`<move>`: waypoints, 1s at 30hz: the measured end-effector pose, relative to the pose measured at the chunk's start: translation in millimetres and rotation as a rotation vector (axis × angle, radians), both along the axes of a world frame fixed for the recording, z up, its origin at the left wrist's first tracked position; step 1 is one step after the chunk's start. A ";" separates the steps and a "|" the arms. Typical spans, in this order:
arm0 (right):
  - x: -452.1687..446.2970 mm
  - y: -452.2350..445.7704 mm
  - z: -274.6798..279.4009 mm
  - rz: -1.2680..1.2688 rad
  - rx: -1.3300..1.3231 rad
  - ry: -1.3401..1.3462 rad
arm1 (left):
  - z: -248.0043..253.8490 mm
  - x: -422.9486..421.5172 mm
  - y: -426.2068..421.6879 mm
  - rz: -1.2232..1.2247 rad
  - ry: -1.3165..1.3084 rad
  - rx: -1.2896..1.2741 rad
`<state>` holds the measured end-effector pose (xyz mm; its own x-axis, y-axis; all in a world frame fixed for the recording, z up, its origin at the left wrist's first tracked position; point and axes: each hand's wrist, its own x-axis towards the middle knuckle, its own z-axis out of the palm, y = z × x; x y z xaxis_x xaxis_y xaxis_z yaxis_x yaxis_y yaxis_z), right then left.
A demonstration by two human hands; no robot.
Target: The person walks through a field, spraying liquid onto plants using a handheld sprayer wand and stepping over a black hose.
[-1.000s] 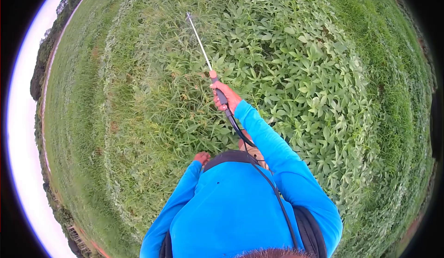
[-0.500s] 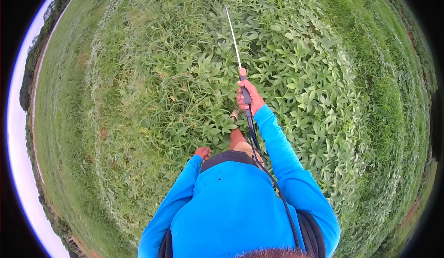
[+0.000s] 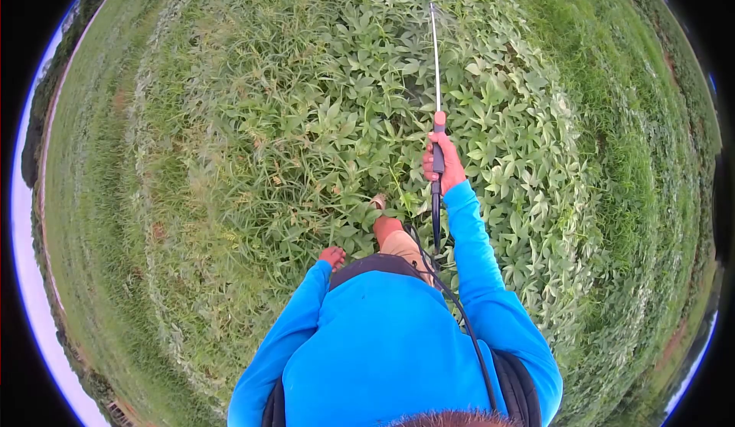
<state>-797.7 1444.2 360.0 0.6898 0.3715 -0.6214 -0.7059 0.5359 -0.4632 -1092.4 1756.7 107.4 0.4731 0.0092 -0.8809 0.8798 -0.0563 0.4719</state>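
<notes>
My right hand [image 3: 446,160] is wrapped around the dark handle of a spray wand [image 3: 436,67]. The wand's thin metal tube points forward over the leafy plants [image 3: 494,132], with an orange-red collar where it joins the handle. From the handle's lower end a black hose [image 3: 436,224] hangs down towards my waist. My left hand [image 3: 334,256] is low beside my left hip, its fingers curled; whatever may be inside them is hidden.
Taller grass and weeds [image 3: 260,143] are mixed among the plants on the left. A strip of grass [image 3: 612,121] runs along the right. One foot [image 3: 378,201] stands among the leaves. Black straps [image 3: 517,385] lie at my sides, and trees edge the field at far left.
My right hand has swung the spray wand to the right, and its tip now lies over plants further right. My left hand stays near my hip, shifted only slightly.
</notes>
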 end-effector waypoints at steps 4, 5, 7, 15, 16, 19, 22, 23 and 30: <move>33.1 0.7 3.7 -0.061 -0.025 -0.018 | -10.5 21.8 19.3 -0.051 -0.032 -0.039; 42.0 1.8 5.0 -0.102 -0.044 -0.033 | -13.7 28.9 23.4 -0.054 -0.023 -0.031; 63.4 3.9 12.3 -0.158 -0.060 -0.066 | -13.7 46.0 33.3 -0.062 -0.011 -0.020; 172.5 -12.1 25.2 -0.240 0.027 -0.053 | 2.7 140.8 64.9 0.023 -0.031 -0.023; 179.3 -10.7 28.4 -0.222 0.073 -0.028 | 8.4 154.8 67.5 0.024 -0.031 -0.021; 184.9 -3.9 32.1 -0.184 0.103 -0.006 | 20.1 196.2 79.4 0.000 -0.031 -0.004; 182.0 7.3 37.2 -0.132 0.155 0.020 | 25.0 230.6 87.3 0.043 -0.040 0.008; 181.6 12.1 37.8 -0.103 0.181 0.062 | 26.1 240.7 90.2 0.035 -0.058 0.005; 177.7 38.8 36.0 0.109 0.398 0.247 | 47.9 278.2 87.8 0.082 0.016 0.079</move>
<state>-620.0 1483.0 396.0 0.4830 0.6757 -0.5569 -0.8309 0.5544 -0.0481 -814.2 1844.5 155.4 0.4541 0.1176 -0.8832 0.8902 -0.0202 0.4550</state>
